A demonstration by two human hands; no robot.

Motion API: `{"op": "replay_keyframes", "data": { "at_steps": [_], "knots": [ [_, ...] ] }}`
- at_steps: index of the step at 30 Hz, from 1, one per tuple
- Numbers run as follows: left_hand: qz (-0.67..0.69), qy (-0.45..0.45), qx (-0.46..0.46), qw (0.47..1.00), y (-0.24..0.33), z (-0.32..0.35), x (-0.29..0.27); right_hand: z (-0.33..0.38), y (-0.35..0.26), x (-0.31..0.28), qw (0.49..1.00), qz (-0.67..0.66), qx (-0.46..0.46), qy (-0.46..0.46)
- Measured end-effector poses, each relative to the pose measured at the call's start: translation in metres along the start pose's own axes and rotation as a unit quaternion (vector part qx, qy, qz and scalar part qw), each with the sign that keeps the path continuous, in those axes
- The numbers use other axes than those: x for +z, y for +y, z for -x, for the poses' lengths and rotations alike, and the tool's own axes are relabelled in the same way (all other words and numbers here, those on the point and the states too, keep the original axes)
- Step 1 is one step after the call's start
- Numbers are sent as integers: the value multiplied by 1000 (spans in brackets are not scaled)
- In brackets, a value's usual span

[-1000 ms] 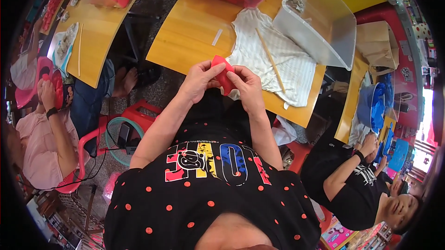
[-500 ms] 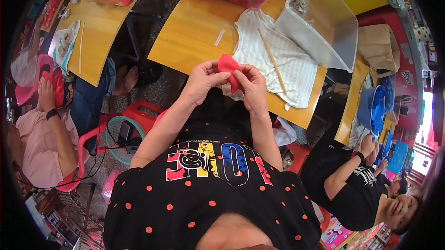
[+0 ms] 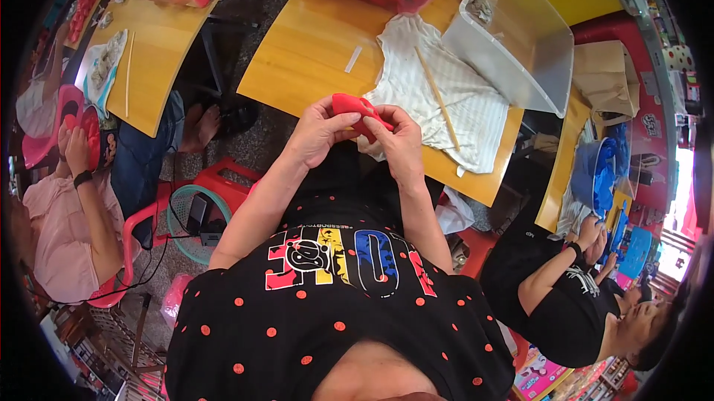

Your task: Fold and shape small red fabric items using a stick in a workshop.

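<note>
The red piece (image 3: 346, 104) is located between both hands, at the near edge of the yellow table (image 3: 297, 52). Its long axis appears to run from far left to near right. The left hand (image 3: 316, 133) pinches the left end; the right hand (image 3: 401, 141) pinches the right end; neither is clearly nearer. A white cloth (image 3: 476, 133) bearing a wooden stick (image 3: 435, 95) lies to the right. A clear bin (image 3: 513, 52) stands far right; a co-worker (image 3: 558, 304) sits near right.

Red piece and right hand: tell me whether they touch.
Touching. The head view shows the right hand with its thumb laid against the red piece, no gap between them.
</note>
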State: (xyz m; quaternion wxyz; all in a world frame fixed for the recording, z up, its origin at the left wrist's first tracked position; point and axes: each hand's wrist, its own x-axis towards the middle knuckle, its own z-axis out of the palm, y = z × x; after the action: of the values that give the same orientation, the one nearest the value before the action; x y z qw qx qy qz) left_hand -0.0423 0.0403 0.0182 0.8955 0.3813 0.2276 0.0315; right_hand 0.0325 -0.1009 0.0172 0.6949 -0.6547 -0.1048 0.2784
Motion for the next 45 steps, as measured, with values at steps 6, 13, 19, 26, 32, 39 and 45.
{"op": "replay_keyframes", "data": {
  "at_steps": [6,13,19,26,32,39,45],
  "knots": [
    [-80,27,26,996,4,7,-19,4,-9,17,990,125,13,-65],
    [1,81,118,990,14,41,-40,-38,-40,19,976,113,-70,-172],
    [-29,141,75,987,13,53,-69,-101,-46,22,947,71,-62,-307],
    [-37,155,40,986,-3,53,-67,-88,-57,19,969,-18,4,-246],
    [-59,99,31,993,-13,36,-56,-84,-23,11,857,419,-279,-107],
    [99,-20,34,994,0,22,-22,-42,-34,25,977,106,-179,-40],
    [97,1,87,991,11,5,5,-13,-27,19,992,31,-119,-27]
  ]
}}
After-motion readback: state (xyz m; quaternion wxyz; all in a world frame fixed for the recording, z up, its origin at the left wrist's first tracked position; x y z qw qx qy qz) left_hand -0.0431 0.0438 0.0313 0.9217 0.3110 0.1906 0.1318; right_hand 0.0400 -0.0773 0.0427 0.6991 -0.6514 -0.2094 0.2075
